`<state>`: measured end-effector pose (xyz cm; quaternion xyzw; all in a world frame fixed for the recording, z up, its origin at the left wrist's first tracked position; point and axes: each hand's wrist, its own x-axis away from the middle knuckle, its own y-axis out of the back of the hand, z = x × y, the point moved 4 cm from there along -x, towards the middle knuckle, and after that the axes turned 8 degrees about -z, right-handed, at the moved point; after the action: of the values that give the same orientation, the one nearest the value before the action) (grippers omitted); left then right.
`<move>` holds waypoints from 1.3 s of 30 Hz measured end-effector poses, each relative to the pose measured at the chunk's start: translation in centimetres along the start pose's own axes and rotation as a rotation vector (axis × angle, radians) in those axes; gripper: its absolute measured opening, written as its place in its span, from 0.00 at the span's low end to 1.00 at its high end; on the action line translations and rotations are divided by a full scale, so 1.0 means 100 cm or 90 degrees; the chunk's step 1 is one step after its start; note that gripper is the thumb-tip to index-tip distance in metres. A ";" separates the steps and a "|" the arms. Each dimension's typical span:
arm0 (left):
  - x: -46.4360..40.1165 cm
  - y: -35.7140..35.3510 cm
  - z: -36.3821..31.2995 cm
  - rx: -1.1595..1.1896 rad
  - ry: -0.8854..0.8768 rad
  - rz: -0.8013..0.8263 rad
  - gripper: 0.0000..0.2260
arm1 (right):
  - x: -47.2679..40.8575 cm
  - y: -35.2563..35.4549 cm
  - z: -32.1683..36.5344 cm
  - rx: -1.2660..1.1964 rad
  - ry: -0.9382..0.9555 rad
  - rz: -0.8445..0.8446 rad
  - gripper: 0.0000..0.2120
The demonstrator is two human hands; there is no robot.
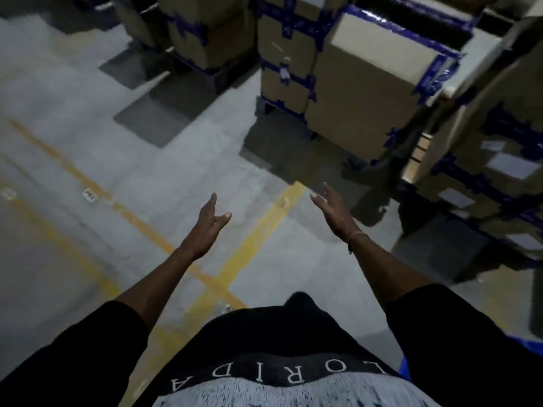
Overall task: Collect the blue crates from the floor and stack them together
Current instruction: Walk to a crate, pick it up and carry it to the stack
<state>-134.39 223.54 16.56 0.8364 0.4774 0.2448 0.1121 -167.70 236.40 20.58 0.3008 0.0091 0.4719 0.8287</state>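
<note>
Both the left hand point(209, 222) and right hand point(333, 211) spread, empty.

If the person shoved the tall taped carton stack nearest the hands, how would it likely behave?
The carton stack would likely resist: it looks tall, bulky and probably heavy. Blue tape binds the boxes, so they would probably move as one. Both the left hand and right hand are open and empty.

The head camera looked steeply down from above at the grey floor point(73, 83), taped cartons point(367, 92) upper right.
</note>
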 end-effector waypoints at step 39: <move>-0.340 0.571 0.185 0.179 0.250 -0.437 0.48 | -0.499 -0.618 0.499 0.127 0.172 0.397 0.49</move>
<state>-96.80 165.81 14.51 0.5734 0.7695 0.2806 -0.0210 -132.42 149.56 16.74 0.3031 0.0725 0.7349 0.6023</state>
